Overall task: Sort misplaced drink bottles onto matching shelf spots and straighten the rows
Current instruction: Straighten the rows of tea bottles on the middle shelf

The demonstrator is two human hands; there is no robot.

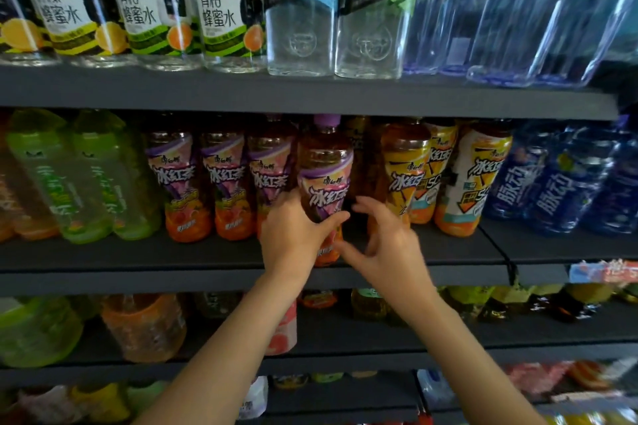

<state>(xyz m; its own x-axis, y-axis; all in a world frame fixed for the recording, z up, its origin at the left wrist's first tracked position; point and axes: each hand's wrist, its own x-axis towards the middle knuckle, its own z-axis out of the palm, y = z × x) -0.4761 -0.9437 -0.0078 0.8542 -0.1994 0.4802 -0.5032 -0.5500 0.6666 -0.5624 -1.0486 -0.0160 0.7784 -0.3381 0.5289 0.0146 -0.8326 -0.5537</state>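
Head view: left hand (293, 235) grips the purple-capped, purple-labelled iced-tea plastic bottle (324, 179) at the dark middle shelf (138, 269) front, beside 3 matching purple-labelled bottles (221, 179), while the blurred right hand (386, 238), fingers apparently spread, hovers alongside.

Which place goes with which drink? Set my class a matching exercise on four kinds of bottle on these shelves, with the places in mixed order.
Column one:
1. SODA bottles
2. Green bottles
3. Purple-capped tea bottle
4. Blue bottles

Column two:
A. Middle shelf, far right
B. Held by the left hand
C. Top shelf
D. Middle shelf, left

Pairs: 1-C, 2-D, 3-B, 4-A
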